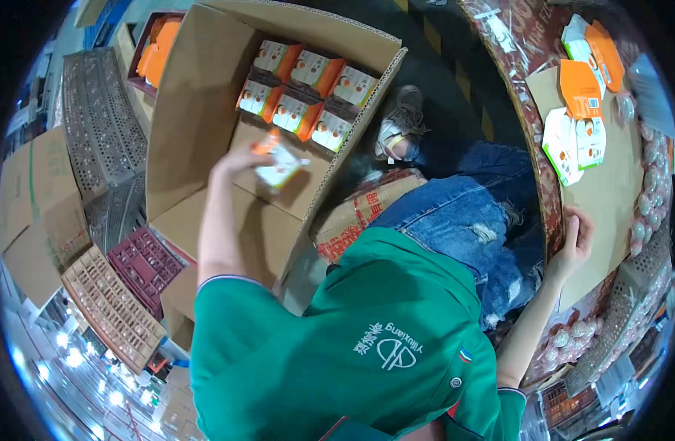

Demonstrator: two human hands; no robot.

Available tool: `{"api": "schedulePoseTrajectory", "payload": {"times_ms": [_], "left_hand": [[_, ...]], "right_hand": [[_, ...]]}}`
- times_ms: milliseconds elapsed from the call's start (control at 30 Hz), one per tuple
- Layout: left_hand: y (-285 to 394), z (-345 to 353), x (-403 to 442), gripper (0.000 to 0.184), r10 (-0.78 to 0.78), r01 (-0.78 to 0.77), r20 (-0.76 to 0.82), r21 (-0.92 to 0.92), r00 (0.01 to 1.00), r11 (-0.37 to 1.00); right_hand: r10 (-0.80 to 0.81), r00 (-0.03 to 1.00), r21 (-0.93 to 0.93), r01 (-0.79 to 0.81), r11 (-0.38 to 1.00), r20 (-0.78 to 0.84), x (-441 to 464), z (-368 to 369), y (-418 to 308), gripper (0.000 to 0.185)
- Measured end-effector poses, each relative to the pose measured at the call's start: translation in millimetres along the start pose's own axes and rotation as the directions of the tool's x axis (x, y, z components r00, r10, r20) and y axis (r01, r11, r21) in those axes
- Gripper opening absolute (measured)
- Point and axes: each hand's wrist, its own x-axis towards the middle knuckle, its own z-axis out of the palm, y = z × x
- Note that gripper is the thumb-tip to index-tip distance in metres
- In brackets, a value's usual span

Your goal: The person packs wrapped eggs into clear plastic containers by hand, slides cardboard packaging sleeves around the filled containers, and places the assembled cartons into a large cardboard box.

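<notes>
Evidently, the left hand (240, 160) has its fingers closed on a small orange-and-white carton (279, 167), blurred, inside the large cardboard box (198, 88); gripping the orange end probably leaves the white part free. Six similar cartons (290, 110) sit close together, likely bracing one another. The right hand (578, 234), loosely curled and apparently holding nothing, lies at a cardboard sheet (618, 195) on the table (530, 37), near flattened cartons (590, 136). The box's side and denim-clad legs (455, 209) separate both work areas.

The carton (196, 95) is matt cardboard, the packet (280, 167) printed card.
</notes>
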Motion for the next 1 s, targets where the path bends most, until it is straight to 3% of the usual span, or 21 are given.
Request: {"api": "schedulePoseTrajectory", "payload": {"times_ms": [33,67,100,133,167,200,233,267,300,333,433,500,567,633,667,700,767,833,867,933,1000], "left_hand": [[-42,31,52,0.072,0.025,-0.03,-0.06,-0.071,0.998,0.997],[-24,65,56,0.066,0.032,-0.032,-0.011,0.015,0.999,0.999],[-36,94,84,0.076,0.022,-0.025,0.042,0.072,0.999,0.997],[-15,123,61,0.086,-0.038,0.017,-0.138,-0.149,0.99,0.989],[-46,134,88,0.089,0.169,-0.221,-0.171,-0.357,0.971,0.907],[-4,157,120,0.089,0.248,-0.258,-0.075,-0.331,0.966,0.908],[-21,154,112,0.084,0.276,-0.277,-0.046,-0.284,0.96,0.918],[-7,154,122,0.08,0.311,-0.307,-0.019,-0.239,0.95,0.921],[-4,164,130,0.076,0.345,-0.338,0.004,-0.191,0.939,0.922],[-7,167,135,0.072,0.377,-0.37,0.023,-0.142,0.926,0.918],[-36,110,154,0.06,0.464,-0.463,-0.019,0.022,0.886,0.886],[-65,47,155,0.052,0.489,-0.476,-0.138,0.118,0.861,0.872],[-80,7,148,0.045,0.484,-0.446,-0.302,0.19,0.821,0.875],[-69,0,146,0.038,0.469,-0.402,-0.48,0.242,0.741,0.883],[-22,1,101,0.025,0.522,-0.289,-0.714,0.434,0.466,0.853],[2,-22,84,0.022,0.517,-0.538,-0.758,0.264,0.397,0.801],[102,-11,18,0.024,0.6,-0.542,-0.8,0.506,-0.003,0.672],[213,12,-37,0.025,0.675,-0.656,-0.725,0.577,-0.138,0.487],[267,39,-69,0.027,0.702,-0.523,-0.695,0.661,-0.158,0.537],[360,83,-89,0.025,0.78,-0.682,-0.6,0.647,-0.178,0.342],[430,149,-83,0.023,0.841,-0.871,-0.518,0.473,-0.155,0.131]], "right_hand": [[0.013,0.999,-0.006,-0.013,1.0,-0.04,0,2,5,0.014],[0.026,0.995,-0.023,-0.028,0.999,-0.098,-1,-1,6,0.013],[0.057,0.992,0.007,-0.057,0.998,-0.117,-2,8,-5,0.012],[0.06,0.989,-0.035,-0.065,0.997,-0.132,-4,10,-9,0.01],[0.051,0.989,-0.062,-0.06,0.996,-0.139,-5,10,-4,0.009],[-0.001,0.986,-0.11,-0.018,0.994,-0.168,-6,16,-8,0.009],[0.003,0.984,-0.212,-0.042,0.976,-0.181,-6,18,-18,0.01],[0.202,0.965,-0.046,-0.212,0.976,-0.167,-6,19,-19,0.011],[0.168,0.966,-0.034,-0.178,0.983,-0.199,-5,22,-17,0.013],[-0.048,0.971,-0.214,-0.004,0.977,-0.234,-2,21,-3,0.013],[-0.368,0.921,-0.339,0.307,0.889,-0.131,-5,10,-14,0.012],[-0.49,0.868,-0.449,0.469,0.761,0.076,-18,-12,-28,0.015],[-0.386,0.915,-0.521,0.386,0.761,0.115,-32,-53,-16,0.02],[-0.41,0.902,-0.632,0.241,0.737,-0.134,-52,-112,-16,0.025],[-0.466,0.846,-0.68,0.182,0.711,-0.26,-65,-146,-18,0.022],[-0.396,0.812,-0.674,0.005,0.739,-0.428,-82,-173,-16,0.019],[-0.331,0.623,-0.53,-0.16,0.833,-0.709,-113,-212,-16,0.009],[-0.219,0.561,-0.418,-0.254,0.872,-0.798,-152,-233,6,0.007],[-0.188,0.553,-0.414,-0.318,0.853,-0.812,-167,-232,16,0.008],[-0.34,0.644,-0.622,-0.275,0.733,-0.685,-177,-209,33,0.013],[-0.323,0.78,-0.667,-0.156,0.728,-0.535,-174,-180,37,0.017]]}}
